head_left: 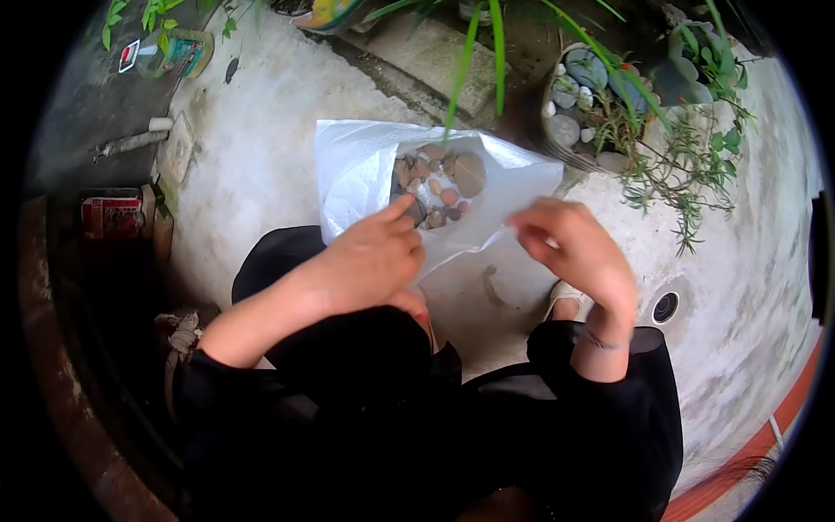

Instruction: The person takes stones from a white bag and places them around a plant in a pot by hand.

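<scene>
A white plastic bag [352, 165] lies on the concrete ground before me, its mouth opened toward me. Inside are rounded stones in brown, tan and grey, among them a larger flat stone [470, 174]. My left hand [378, 252] is over the bag's near left side, index finger stretched out to the stones and thumb apart below; I see nothing held in it. At the bag's right edge hovers my right hand [565, 235], fingers bent and slightly blurred. Its fingertips meet the bag's edge in view, but whether they grip it is unclear.
A planter [557, 139] with stones and trailing plants stands at the upper right. Long green leaves hang near the bag's far side. A plastic bottle [178, 54] lies upper left, near a pipe [135, 142]. A round drain [665, 307] is on the right.
</scene>
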`<act>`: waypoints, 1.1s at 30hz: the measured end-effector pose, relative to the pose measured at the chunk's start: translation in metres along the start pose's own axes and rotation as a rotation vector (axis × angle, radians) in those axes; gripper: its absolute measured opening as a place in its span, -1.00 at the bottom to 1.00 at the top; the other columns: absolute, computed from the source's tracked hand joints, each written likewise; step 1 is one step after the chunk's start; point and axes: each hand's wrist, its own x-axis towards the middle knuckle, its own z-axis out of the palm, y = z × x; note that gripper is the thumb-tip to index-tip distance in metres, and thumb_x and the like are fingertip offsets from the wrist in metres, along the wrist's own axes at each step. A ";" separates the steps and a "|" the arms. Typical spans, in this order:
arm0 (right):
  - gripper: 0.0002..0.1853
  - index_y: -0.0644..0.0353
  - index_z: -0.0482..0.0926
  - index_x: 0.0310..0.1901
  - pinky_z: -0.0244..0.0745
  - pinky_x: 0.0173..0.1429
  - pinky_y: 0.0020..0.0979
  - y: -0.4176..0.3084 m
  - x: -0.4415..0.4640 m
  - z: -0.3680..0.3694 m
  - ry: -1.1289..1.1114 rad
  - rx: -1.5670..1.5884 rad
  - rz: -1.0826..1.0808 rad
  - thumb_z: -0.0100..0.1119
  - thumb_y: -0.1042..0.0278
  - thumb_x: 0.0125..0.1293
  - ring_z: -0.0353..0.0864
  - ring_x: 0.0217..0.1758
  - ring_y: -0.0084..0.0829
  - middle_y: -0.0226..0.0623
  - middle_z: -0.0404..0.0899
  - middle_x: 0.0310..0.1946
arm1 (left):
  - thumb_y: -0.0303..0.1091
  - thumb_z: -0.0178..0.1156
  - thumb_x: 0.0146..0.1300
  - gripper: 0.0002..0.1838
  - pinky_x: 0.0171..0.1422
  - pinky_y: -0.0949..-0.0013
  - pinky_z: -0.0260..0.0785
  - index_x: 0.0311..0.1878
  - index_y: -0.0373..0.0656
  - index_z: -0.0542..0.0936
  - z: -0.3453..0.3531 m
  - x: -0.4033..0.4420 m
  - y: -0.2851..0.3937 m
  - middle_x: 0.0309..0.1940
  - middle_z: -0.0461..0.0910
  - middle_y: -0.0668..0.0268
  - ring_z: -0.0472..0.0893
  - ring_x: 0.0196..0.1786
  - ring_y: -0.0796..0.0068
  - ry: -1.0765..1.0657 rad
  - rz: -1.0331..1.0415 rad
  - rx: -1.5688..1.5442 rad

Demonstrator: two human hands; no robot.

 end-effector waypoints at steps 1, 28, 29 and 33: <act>-0.81 0.29 0.58 -0.28 0.43 -0.20 -0.23 0.001 0.017 0.014 0.022 0.003 -0.035 0.06 0.57 0.03 0.54 -0.30 -0.02 -0.06 0.56 -0.38 | -0.06 0.29 -0.08 -0.62 0.49 0.10 -0.12 -0.44 -0.23 0.53 0.008 -0.004 0.004 -0.43 0.49 0.27 0.49 -0.12 0.29 -0.090 -0.013 0.038; -0.74 0.27 0.48 -0.08 0.54 -0.17 -0.34 0.104 0.075 0.184 -0.247 -0.625 0.160 0.00 0.41 0.20 0.64 -0.19 -0.23 -0.12 0.55 -0.19 | -0.48 0.12 -0.10 -0.91 0.39 0.10 0.07 -0.64 -0.08 0.53 0.028 0.009 0.013 -0.61 0.47 0.37 0.50 -0.25 0.35 0.026 0.094 -0.064; -0.74 0.27 0.48 -0.08 0.54 -0.17 -0.34 0.102 0.074 0.178 -0.243 -0.630 0.162 0.00 0.41 0.20 0.64 -0.19 -0.23 -0.12 0.55 -0.19 | -0.47 0.13 -0.09 -0.91 0.39 0.10 0.07 -0.65 -0.08 0.53 0.029 0.010 0.011 -0.61 0.48 0.37 0.50 -0.25 0.36 0.022 0.090 -0.054; -0.78 0.25 0.50 -0.23 0.54 -0.26 -0.34 0.070 0.054 0.128 0.338 -0.057 0.131 0.24 0.43 0.07 0.64 -0.29 -0.27 -0.11 0.57 -0.36 | -0.42 0.16 0.00 -0.94 0.36 0.12 0.11 -0.55 -0.13 0.54 0.023 0.011 0.008 -0.54 0.48 0.37 0.51 -0.21 0.34 -0.042 0.094 -0.089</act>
